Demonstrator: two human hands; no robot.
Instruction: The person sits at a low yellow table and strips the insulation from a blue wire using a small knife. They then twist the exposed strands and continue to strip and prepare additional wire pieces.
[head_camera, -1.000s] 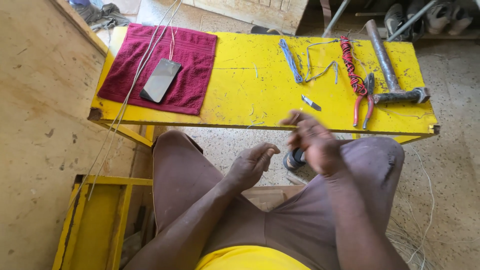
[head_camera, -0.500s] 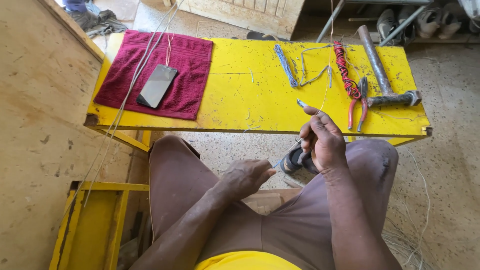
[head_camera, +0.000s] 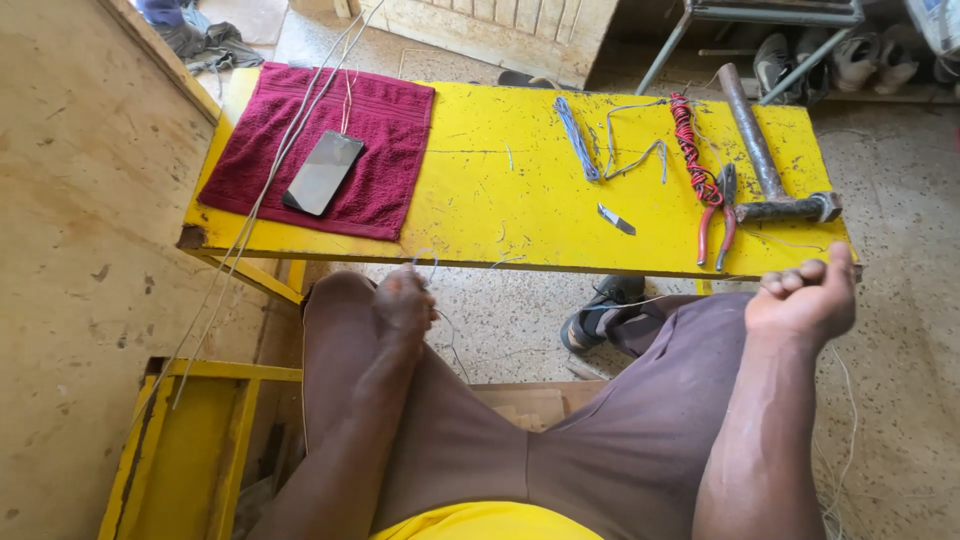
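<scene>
Left hand: closed, pinching one end of a thin pale wire at the near bench edge.
Right hand: fisted at the wire's right end.
Wire: stretched between both hands.
Far: red-handled pliers on the yellow wooden bench.

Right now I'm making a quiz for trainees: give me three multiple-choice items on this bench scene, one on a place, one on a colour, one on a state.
1. Where does the phone lie?
A. on the towel
B. on the floor
C. beside the hammer

2. What colour are the pliers' handles?
A. blue
B. red
C. green

3. How are the hands?
A. both flat on the bench
B. clasped together
C. apart, wire stretched between them

Answers:
1 A: the phone rests on the towel.
2 B: the pliers have red handles.
3 C: the left hand and right hand are apart, with wire between them.
</scene>
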